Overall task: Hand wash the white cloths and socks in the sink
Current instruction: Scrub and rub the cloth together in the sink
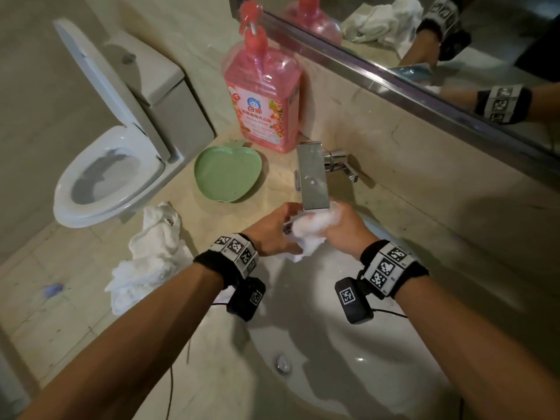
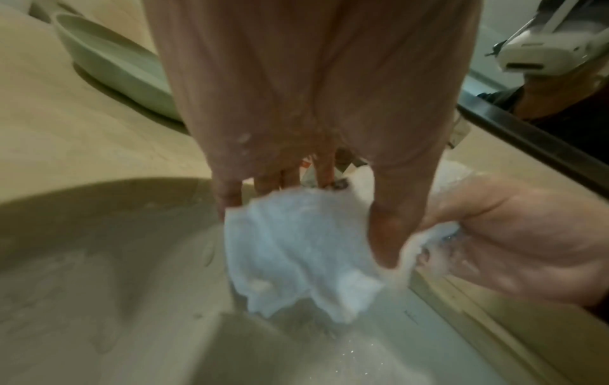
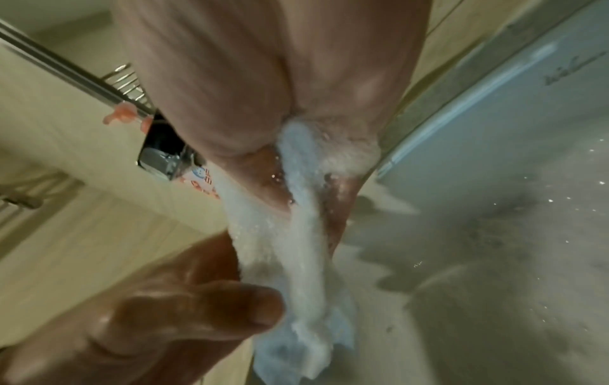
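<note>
Both hands hold one wet, soapy white cloth (image 1: 309, 234) just under the chrome faucet (image 1: 312, 177), above the far rim of the white sink (image 1: 348, 344). My left hand (image 1: 277, 234) pinches the cloth (image 2: 296, 250) between thumb and fingers. My right hand (image 1: 342, 228) grips its other end, and suds run down the cloth (image 3: 296, 234) through that fist. A loose corner hangs down toward the basin. More white cloths and socks (image 1: 151, 256) lie piled on the counter left of the sink.
A pink detergent pump bottle (image 1: 263, 95) stands at the back of the counter, with a green apple-shaped dish (image 1: 227, 174) in front of it. An open toilet (image 1: 106, 165) is to the left. A mirror (image 1: 454, 40) runs along the wall behind the faucet.
</note>
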The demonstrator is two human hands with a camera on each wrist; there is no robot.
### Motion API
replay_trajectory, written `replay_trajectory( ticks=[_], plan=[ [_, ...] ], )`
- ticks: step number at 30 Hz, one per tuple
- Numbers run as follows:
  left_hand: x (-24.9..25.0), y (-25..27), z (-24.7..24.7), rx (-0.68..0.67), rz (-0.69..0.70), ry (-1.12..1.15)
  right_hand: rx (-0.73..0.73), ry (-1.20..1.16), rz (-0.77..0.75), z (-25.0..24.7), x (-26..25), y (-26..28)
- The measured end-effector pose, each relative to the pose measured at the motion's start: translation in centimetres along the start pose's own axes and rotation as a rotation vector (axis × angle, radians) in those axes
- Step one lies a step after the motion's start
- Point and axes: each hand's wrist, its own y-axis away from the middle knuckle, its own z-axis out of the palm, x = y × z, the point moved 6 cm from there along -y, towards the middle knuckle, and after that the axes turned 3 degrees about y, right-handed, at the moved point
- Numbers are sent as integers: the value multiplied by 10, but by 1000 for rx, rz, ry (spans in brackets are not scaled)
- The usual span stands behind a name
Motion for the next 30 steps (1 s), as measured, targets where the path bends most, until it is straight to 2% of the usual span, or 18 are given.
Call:
replay_trajectory(
  ticks=[4,7,10,12,15,17,20,24,26,30],
  plan=[
    [7,-19,11,-12,-26,-50,0,-137,25,-5,6,5],
    [9,-29,21,-36,-58,-359,7,-118,9,-14,10,9],
    [18,-33,18,114,16,-487,-96,-16,23,-24,14,14],
    [22,-34,12,206,29,-597,-180,-54,127,-23,21,19],
    [33,-30,12,250,79,-758,-202,-62,271,-13,27,18],
    [41,-29,17,231,131,-838,-203,-14,276,-4,23,14],
    [48,-30,14,236,148,-869,-169,205,188,-1,14,3],
    [39,-33,6,248,-24,-774,-143,563,106,3,6,-8],
    [35,-34,3,292,-85,-679,-123,780,-13,6,1,-10],
    [38,-38,12,166,-98,-817,-118,1012,-209,11,-12,-6]
  ],
)
